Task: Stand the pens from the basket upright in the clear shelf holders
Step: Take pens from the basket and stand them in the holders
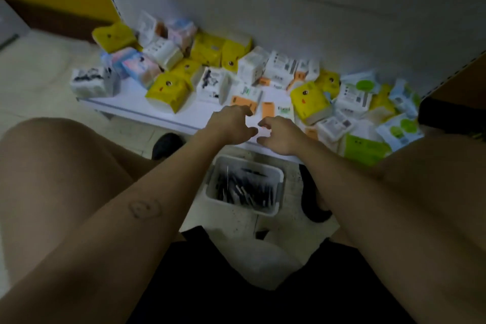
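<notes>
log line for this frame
left hand, right hand: over shelf front edge, grip unclear | basket: on floor, pens inside | clear holders: not visible

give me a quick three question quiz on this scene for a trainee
1. True or false: the basket sits on the shelf.
2. Where are the pens? A lying in the basket; B standing in holders; C scattered on the floor.
3. Fill in: the left hand and right hand both reach over the white ____.
Key: 1 false, it is on the floor; 2 A; 3 shelf.
</notes>
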A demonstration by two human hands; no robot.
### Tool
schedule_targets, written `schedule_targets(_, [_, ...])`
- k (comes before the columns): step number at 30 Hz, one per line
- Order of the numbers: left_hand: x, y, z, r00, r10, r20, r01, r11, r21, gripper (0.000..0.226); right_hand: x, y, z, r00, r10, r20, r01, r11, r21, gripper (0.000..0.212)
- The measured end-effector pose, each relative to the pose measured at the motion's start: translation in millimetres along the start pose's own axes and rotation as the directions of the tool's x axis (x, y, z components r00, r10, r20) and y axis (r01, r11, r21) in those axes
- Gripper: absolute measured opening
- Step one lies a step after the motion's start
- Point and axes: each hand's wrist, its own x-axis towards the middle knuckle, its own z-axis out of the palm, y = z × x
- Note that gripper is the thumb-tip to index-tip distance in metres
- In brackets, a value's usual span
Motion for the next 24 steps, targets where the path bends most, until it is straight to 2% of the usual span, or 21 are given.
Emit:
schedule_targets(7, [32,-32,50,0.980,-0.119,0.160,0.135,0.986,-0.095,0.061,41,29,53,0.981,0.074,0.181,-0.076,0.997,0.005,0.044])
schedule_targets(9, [40,-39,69,0.964,-0.166,0.208,0.196,0.971,-0.135,0.062,54,37,72,0.965,0.089,0.247,-0.095,0.995,0.012,0.030])
schedule_targets(11, [46,-47,90,0.943,-0.195,0.268,0.244,0.956,-0.165,0.059,67,47,91,0.954,0.109,0.278,-0.104,0.994,-0.032,0.007])
schedule_targets(12, [47,-50,101,0.933,-0.198,0.300,0.254,0.953,-0.164,0.055,72,51,99,0.950,0.127,0.287,-0.123,0.992,-0.034,0.017])
schedule_targets(14, [50,-55,119,0.919,-0.199,0.339,0.255,0.958,-0.130,0.052,77,53,109,0.940,0.137,0.312,-0.139,0.990,-0.016,0.010])
schedule_targets(18, [59,-71,141,0.898,-0.262,0.354,0.297,0.954,-0.047,0.052,86,66,130,0.927,0.134,0.351,-0.160,0.986,0.045,0.038])
schedule_targets(21, [71,-85,155,0.895,-0.265,0.360,0.298,0.954,-0.041,0.049,85,75,136,0.925,0.150,0.349,-0.179,0.983,0.051,0.051])
schedule_targets(24, [78,-91,169,0.906,-0.255,0.337,0.284,0.958,-0.041,0.049,85,84,141,0.898,0.216,0.382,-0.260,0.963,0.066,0.062])
